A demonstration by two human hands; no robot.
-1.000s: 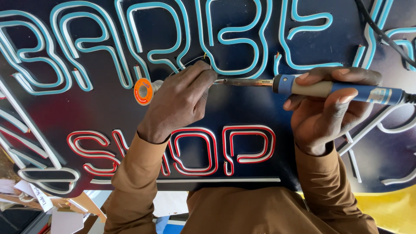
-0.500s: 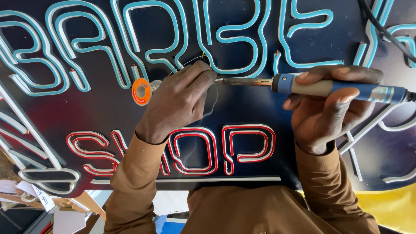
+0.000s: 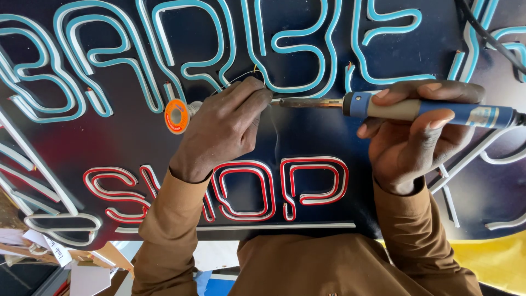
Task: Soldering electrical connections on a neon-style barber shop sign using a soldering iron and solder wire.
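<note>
right hand [image 3: 416, 137] is clenched around the soldering iron [image 3: 416, 107], fingers wrapped over the blue handle, thumb on top, the metal tip pointing to 9 o'clock. that tip ends just at the fingertips of the left hand [image 3: 224, 129]. left hand is pinched shut on a thin wire [image 3: 233, 83], which arcs up from the fingers toward 12 o'clock; whether iron and wire actually touch, can't tell. a faint wisp of smoke hangs just below the tip.

at 9 o'clock of the left hand, just beside the knuckles, sits an orange solder spool [image 3: 176, 116], lying on the dark sign board [image 3: 307, 131]. the board fills the view. teal-edged tubing [image 3: 296, 46] runs in big letters at 12 o'clock of both hands; red-edged tubing [image 3: 315, 181] runs at 6 o'clock, under the wrists. brown sleeves [image 3: 170, 230] come in from the bottom edge. a black cable [image 3: 487, 35] crosses the top right corner, well apart from the iron. paper scraps [image 3: 49, 246] lie at bottom left, off the board.
</note>
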